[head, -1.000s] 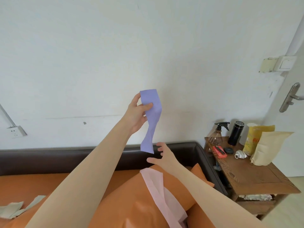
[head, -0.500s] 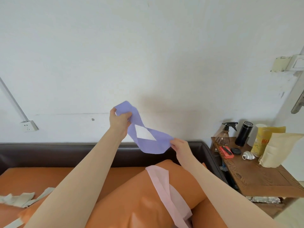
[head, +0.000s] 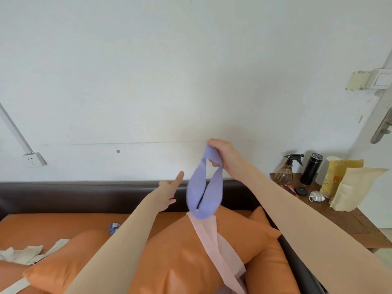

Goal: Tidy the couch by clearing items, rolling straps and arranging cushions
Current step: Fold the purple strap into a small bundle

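Right hand (head: 224, 158) holding up the purple strap (head: 204, 187); left hand (head: 169, 192) free.

I see my right hand right of frame centre, against the white wall, fingers curled round the top of the purple strap, which hangs down as a loop with its lower end just above the pink strap (head: 214, 245). My left hand sits just left of the loop, fingers straight and spread, holding nothing and apart from the strap. The pink strap lies draped over an orange cushion (head: 174, 259) at lower centre, on the couch (head: 63, 196). A pale strap (head: 25, 253) lies at the lower left on the seat, and a small purple roll (head: 114, 228) rests beside my left forearm. At the right, the table (head: 360, 225) carries a spray bottle (head: 286, 170), a black flask (head: 311, 168) and paper bags (head: 350, 187).
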